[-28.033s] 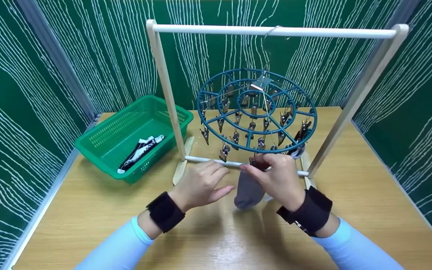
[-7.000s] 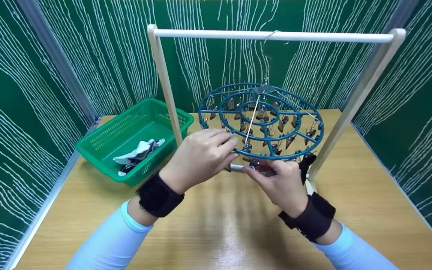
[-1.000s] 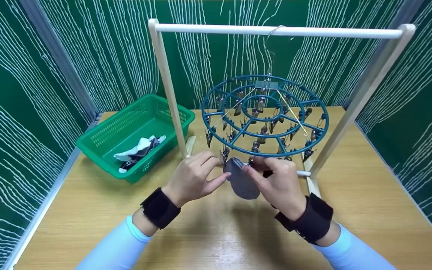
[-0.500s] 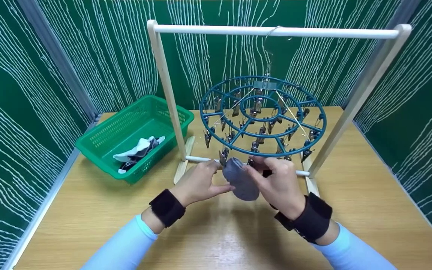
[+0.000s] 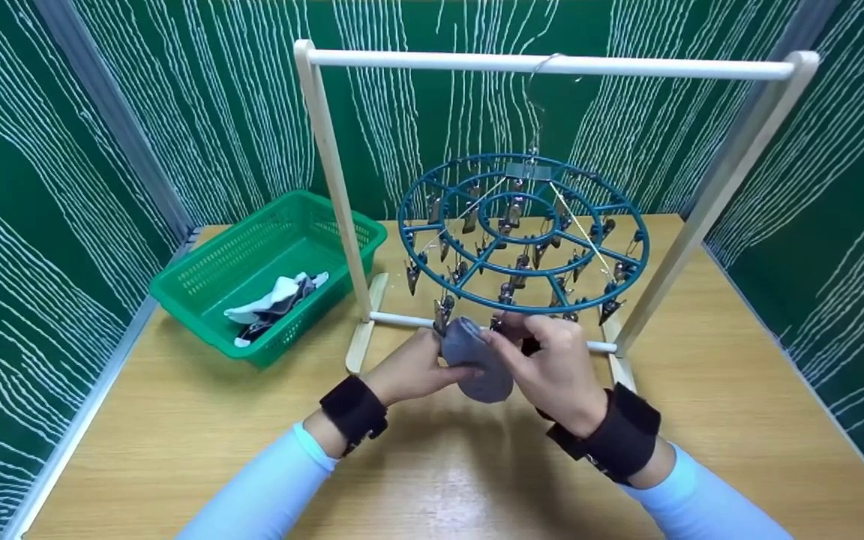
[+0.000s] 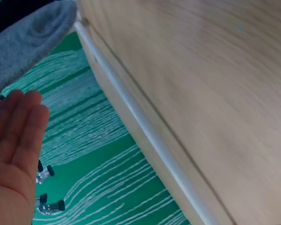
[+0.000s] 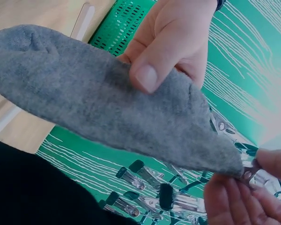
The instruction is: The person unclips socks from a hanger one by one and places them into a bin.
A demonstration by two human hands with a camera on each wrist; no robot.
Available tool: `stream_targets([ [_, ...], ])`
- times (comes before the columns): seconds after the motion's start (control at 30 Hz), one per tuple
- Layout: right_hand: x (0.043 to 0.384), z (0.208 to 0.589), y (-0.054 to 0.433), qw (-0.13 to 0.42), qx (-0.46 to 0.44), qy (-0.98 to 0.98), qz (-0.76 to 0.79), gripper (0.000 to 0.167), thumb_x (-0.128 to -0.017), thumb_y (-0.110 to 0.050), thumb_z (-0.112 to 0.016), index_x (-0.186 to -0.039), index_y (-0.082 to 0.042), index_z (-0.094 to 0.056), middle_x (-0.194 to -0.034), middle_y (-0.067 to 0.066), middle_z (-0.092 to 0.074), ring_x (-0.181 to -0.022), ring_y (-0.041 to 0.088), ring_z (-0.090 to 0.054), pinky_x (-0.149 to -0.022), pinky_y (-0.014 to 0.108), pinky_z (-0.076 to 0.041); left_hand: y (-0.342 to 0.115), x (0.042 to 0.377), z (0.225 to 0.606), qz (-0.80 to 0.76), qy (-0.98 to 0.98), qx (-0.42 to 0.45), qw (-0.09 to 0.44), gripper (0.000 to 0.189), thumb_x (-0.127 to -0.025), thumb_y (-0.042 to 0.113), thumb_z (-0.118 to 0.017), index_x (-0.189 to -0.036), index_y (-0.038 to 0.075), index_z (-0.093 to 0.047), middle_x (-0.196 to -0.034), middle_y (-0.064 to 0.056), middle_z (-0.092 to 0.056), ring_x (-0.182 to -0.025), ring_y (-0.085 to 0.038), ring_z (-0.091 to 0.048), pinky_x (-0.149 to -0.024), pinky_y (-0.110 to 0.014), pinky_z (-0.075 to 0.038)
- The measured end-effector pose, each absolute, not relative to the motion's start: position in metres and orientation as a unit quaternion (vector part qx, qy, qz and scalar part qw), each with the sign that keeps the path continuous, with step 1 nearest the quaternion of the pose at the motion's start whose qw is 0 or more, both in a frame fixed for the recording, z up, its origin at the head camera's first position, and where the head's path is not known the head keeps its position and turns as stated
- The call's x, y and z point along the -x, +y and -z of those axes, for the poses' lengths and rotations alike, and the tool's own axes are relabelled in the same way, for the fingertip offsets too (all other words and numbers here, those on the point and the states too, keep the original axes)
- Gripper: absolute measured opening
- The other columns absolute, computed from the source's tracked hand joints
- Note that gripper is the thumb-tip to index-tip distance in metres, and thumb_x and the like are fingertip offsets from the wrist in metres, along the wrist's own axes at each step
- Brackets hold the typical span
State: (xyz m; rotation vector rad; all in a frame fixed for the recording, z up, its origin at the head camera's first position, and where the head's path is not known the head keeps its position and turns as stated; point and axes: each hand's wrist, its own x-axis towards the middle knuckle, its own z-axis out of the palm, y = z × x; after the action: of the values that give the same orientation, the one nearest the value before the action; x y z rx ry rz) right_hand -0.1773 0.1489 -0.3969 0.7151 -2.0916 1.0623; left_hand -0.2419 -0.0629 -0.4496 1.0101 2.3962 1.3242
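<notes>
A grey sock (image 5: 488, 382) hangs below the front rim of a round teal clip hanger (image 5: 499, 306). My left hand (image 5: 409, 371) holds it, thumb on the near face and fingers behind; in the right wrist view the left thumb (image 7: 147, 77) presses the cloth near the cuff. With thumb and fingers, my right hand (image 5: 563, 367) pinches a metal clip (image 7: 248, 172) at the sock's narrow end. The left wrist view shows the left fingers (image 6: 23, 122) straight beside the sock (image 6: 33, 37). Part of a black item (image 7: 33, 187) fills the right wrist view's lower left corner.
The hanger hooks over the white top bar (image 5: 432, 60) of a wooden stand. Several metal clips dangle from its rings. At left, a green basket (image 5: 214, 330) contains black and white socks (image 5: 274, 307). A white lower bar (image 5: 402, 319) crosses behind the hands.
Over the last second my left hand moves right and in to the sock, its thumb now over the cloth. The right hand stays at the clip. Earlier, the basket's pile changed shape.
</notes>
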Motion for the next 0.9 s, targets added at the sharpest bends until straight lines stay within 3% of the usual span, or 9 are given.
stream_targets([
  [0.1,0.1789,0.3973,0.1492,0.343,-0.284,-0.797,-0.408,0.014,-0.085,0.008,-0.086,-0.096,0.007,-0.077,-0.083,0.013,-0.081,-0.063,0.016,-0.069,-0.058,0.013,-0.049,-0.0602,0.2417,0.4489,-0.458,0.812,-0.347,0.102,0.043,-0.103,0.015,-0.075,-0.144,0.006,-0.065,-0.139,-0.011,-0.075,-0.129,-0.025,-0.072,-0.113,-0.038,-0.058],
  [0.27,0.1813,0.3977,0.1488,0.354,-0.292,-0.787,-0.412,0.014,-0.084,0.011,-0.085,-0.095,0.006,-0.077,-0.083,0.014,-0.080,-0.063,0.017,-0.069,-0.056,0.017,-0.049,-0.0587,0.2410,0.4483,-0.472,0.814,-0.333,0.065,0.035,-0.100,0.008,-0.074,-0.133,-0.001,-0.071,-0.128,-0.016,-0.078,-0.121,-0.029,-0.074,-0.107,-0.042,-0.061],
  [0.6,0.1840,0.3978,0.1482,0.386,-0.297,-0.764,-0.423,0.015,-0.085,0.018,-0.079,-0.092,0.006,-0.075,-0.088,0.017,-0.082,-0.067,0.022,-0.075,-0.064,0.013,-0.056,-0.0582,0.2418,0.4449,-0.491,0.806,-0.318,0.086,0.036,-0.102,0.009,-0.073,-0.137,0.002,-0.071,-0.133,-0.015,-0.077,-0.125,-0.030,-0.074,-0.111,-0.047,-0.059],
  [0.9,0.1846,0.3964,0.1463,0.407,-0.299,-0.749,-0.430,0.016,-0.085,0.018,-0.080,-0.090,0.003,-0.076,-0.083,0.011,-0.081,-0.062,0.016,-0.069,-0.058,0.018,-0.053,-0.0658,0.2473,0.4496,-0.444,0.832,-0.327,0.055,0.020,-0.102,0.008,-0.072,-0.119,0.001,-0.080,-0.116,-0.014,-0.082,-0.110,-0.030,-0.078,-0.100,-0.045,-0.064],
])
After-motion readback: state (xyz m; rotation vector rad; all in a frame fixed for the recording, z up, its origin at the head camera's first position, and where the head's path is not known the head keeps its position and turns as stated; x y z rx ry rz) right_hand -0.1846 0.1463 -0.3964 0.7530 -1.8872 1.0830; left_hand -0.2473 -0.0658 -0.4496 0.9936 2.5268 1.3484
